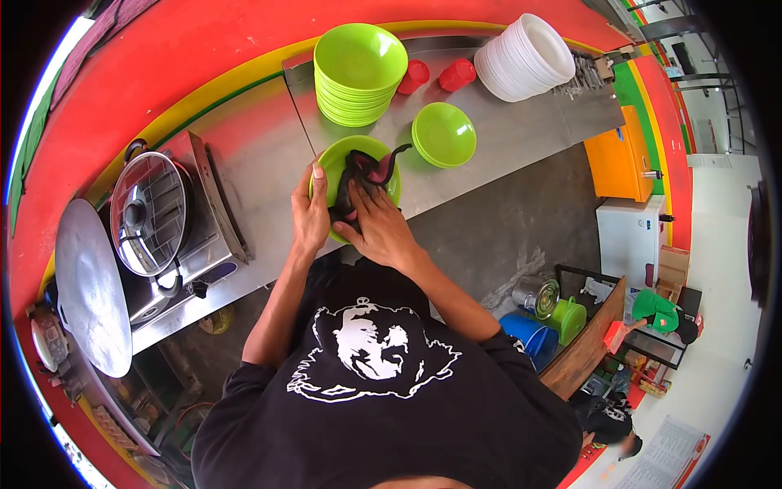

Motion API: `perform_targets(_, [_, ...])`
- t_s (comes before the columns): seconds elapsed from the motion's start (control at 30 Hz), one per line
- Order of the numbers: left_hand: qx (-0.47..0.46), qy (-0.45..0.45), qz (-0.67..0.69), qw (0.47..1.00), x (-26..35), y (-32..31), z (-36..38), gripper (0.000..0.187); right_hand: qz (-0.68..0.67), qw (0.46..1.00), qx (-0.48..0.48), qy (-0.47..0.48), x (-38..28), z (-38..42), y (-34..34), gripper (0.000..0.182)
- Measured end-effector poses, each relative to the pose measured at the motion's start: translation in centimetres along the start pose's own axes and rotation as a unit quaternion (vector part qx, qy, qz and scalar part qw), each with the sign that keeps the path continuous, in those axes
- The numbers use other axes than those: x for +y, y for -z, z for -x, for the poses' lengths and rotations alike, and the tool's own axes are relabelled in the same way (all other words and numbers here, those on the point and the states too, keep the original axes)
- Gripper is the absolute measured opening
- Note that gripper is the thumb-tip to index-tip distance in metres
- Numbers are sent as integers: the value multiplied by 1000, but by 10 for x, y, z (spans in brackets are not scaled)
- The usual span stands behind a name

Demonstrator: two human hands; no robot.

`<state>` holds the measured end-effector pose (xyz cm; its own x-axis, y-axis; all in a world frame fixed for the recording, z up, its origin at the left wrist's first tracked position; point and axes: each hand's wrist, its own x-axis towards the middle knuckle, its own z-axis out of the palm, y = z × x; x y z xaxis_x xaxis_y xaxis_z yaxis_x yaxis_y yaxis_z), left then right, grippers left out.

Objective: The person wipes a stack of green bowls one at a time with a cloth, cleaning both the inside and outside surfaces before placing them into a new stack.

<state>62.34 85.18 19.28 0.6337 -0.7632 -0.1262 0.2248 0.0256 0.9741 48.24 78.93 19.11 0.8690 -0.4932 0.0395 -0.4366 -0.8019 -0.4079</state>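
My left hand [310, 213] is closed on the left rim of a light green bowl [332, 165], which is tilted over the counter's front edge. Inside the bowl lies a black and dark pink cloth [380, 169], one dark strip of it curling over the right rim. My right hand [376, 226] grips the cloth and presses it against the bowl's inside, partly hiding both. A tall stack of green bowls [353, 102] stands just behind. To the right sits a shorter stack of green bowls [446, 134].
Red cups [457, 75], a leaning stack of white plates [521, 61] and a heap of metal cutlery [588, 75] stand along the counter's back. A glass-lidded pan [149, 216] sits on a stove at left. Two other people are at far right, one in a green shirt [656, 311].
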Motion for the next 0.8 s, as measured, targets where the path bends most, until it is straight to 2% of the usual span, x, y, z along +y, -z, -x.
perform_targets(0.03, [8, -7, -22, 1000, -1, 0, 0, 55, -5, 1000, -2, -1, -3, 5, 1, 80])
perform_targets(0.13, [7, 0, -57, 998, -1, 4, -3, 54, -113, 990, -88, -14, -11, 16, 14, 80])
perform_targets(0.23, [-44, 46, 18, 998, 7, 1, -6, 52, -184, 980, -53, 56, -13, 15, 16, 82])
perform_targets(0.33, [-104, 77, 39, 991, 6, -5, -9, 51, -201, 976, -84, 4, -13, 2, 21, 84])
perform_targets(0.37, [-126, 83, 60, 987, -5, -2, -12, 51, -156, 982, -104, -9, -7, -2, 17, 86])
perform_targets(0.47, [-88, 105, 31, 990, -7, -1, -10, 53, -41, 998, 24, 31, 10, -2, -4, 87])
perform_targets(0.5, [-76, 93, 27, 992, -14, 0, -11, 54, -7, 999, 34, 31, 11, 0, -5, 88])
perform_targets(0.6, [-56, 110, 20, 992, -26, 7, -10, 54, 39, 999, 22, 16, 8, 8, -5, 92])
perform_targets(0.8, [-22, 97, 10, 995, -25, 4, -3, 56, 4, 996, -89, -8, -6, 30, -3, 106])
